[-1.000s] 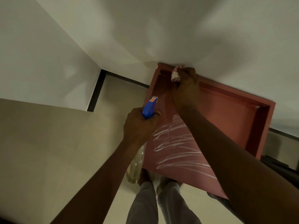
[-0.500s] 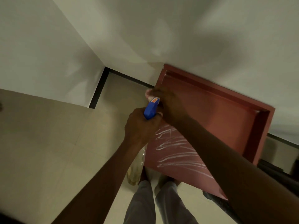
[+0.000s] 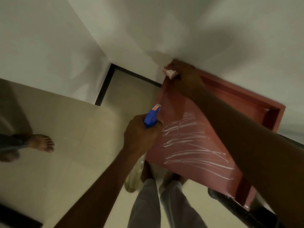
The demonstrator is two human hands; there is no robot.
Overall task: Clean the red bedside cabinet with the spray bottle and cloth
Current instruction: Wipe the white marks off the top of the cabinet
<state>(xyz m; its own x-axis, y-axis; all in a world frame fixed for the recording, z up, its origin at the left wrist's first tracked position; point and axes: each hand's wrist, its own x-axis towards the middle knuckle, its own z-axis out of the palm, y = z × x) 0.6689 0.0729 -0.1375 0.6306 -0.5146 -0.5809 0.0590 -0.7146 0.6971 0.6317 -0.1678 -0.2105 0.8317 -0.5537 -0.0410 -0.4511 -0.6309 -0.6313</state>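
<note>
The right hand (image 3: pixel 185 71) is closed around the cloth (image 3: pixel 170 73) at the far left corner of the red cabinet (image 3: pixel 189 145). The left hand (image 3: pixel 139 134) grips the spray bottle (image 3: pixel 152 117) beside the cabinet's left edge; its orange label is unreadable.

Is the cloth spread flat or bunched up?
Bunched up. The cloth is a crumpled wad gripped in the right hand, pressed at the red cabinet's far corner.

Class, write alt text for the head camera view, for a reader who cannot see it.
Seen from above, the right hand presses a cloth to the far left corner of a red bedside cabinet whose top bears white streaks. The left hand grips a blue-headed spray bottle beside the cabinet's left edge.
</note>
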